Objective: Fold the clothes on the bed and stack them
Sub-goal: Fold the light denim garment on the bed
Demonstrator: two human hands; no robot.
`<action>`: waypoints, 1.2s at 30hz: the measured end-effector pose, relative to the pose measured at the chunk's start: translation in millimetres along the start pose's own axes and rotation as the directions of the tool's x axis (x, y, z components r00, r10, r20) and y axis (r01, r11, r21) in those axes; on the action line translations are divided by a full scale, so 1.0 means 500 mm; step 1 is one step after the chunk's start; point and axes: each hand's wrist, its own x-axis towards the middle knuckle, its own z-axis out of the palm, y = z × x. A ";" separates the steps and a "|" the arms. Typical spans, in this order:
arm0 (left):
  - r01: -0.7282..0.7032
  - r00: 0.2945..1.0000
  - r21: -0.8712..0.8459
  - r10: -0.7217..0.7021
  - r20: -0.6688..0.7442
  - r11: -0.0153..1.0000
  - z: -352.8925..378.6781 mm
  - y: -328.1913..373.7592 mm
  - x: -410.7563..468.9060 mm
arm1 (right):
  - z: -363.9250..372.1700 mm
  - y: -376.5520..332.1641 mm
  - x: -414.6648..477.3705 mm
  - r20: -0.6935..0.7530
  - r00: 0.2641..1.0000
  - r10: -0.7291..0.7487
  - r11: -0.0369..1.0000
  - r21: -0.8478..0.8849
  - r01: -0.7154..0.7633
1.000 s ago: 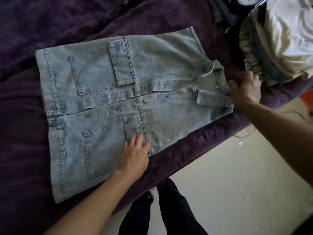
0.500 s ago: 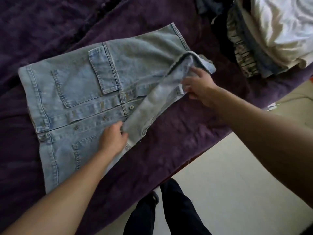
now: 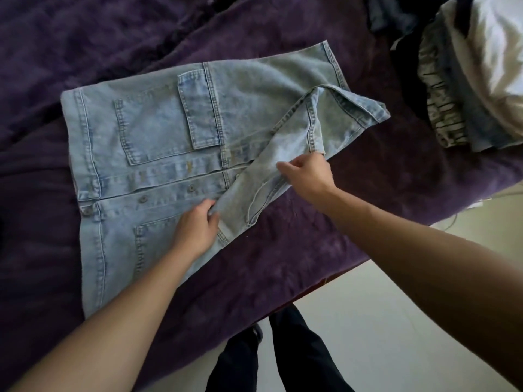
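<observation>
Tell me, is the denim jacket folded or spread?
Partly folded. Most of the denim jacket lies flat on the purple blanket, but one near corner is turned over its front, gripped by left hand and right hand.

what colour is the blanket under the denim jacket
Dark purple; the blanket shows best in the head view.

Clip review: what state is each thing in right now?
jacket: front up on blanket, buttoned, near collar corner folded over diagonally.
left hand: pinches the fold's lower end.
right hand: grips the folded flap's edge.
clothes pile: unfolded heap, far right.
</observation>
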 end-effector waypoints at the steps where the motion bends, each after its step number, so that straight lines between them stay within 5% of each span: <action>1: -0.015 1.000 0.001 0.015 -0.010 1.000 0.003 -0.003 -0.010 | 0.005 0.000 0.005 -0.054 0.998 0.043 0.999 0.034 -0.042; 4: -0.177 0.955 0.164 0.210 -0.210 0.970 0.011 0.006 -0.053 | -0.015 0.016 0.037 -0.294 0.918 0.267 0.948 0.253 -0.194; 7: -0.392 0.844 0.493 0.517 -0.144 0.776 0.054 0.023 -0.093 | -0.035 0.029 0.060 -0.157 0.925 0.346 0.870 0.423 -0.254; 10: -0.292 0.920 0.622 0.392 -0.025 0.726 0.090 0.017 -0.098 | -0.056 0.020 0.024 -0.106 0.963 0.246 0.885 0.430 -0.178; 14: -0.326 0.878 0.538 0.460 -0.133 0.778 0.056 0.015 -0.096 | -0.132 0.047 -0.069 -0.219 0.964 0.149 0.895 0.444 -0.038; 17: -0.525 0.823 0.345 0.567 -0.027 0.778 0.054 0.032 -0.165 | -0.162 0.147 -0.150 -0.231 0.893 0.386 0.874 0.400 -0.275; 21: -0.544 0.834 0.332 0.455 0.311 0.770 0.101 -0.001 -0.265 | -0.151 0.288 -0.215 -0.070 0.812 0.579 0.796 0.263 -0.545; 23: -0.544 0.839 0.355 0.488 0.242 0.760 0.088 -0.047 -0.276 | -0.131 0.307 -0.224 -0.208 0.845 0.493 0.870 0.144 -0.472; 26: -0.426 0.894 0.514 0.432 0.115 0.744 0.059 -0.144 -0.284 | -0.103 0.273 -0.248 -0.401 0.914 -0.066 0.890 -0.438 -0.128; 28: -0.333 0.932 0.582 0.352 0.085 0.742 0.044 -0.200 -0.295 | -0.066 0.240 -0.271 -0.142 0.907 -0.396 0.761 -0.603 0.238; 32: -0.148 0.980 0.640 0.200 -0.009 0.754 0.034 -0.266 -0.298 | 0.067 0.222 -0.301 0.432 0.774 -0.463 0.474 -0.617 0.628; 36: -0.115 0.969 0.621 0.225 -0.102 0.776 0.016 -0.299 -0.295 | 0.142 0.223 -0.306 0.373 0.745 -0.553 0.449 -0.619 0.644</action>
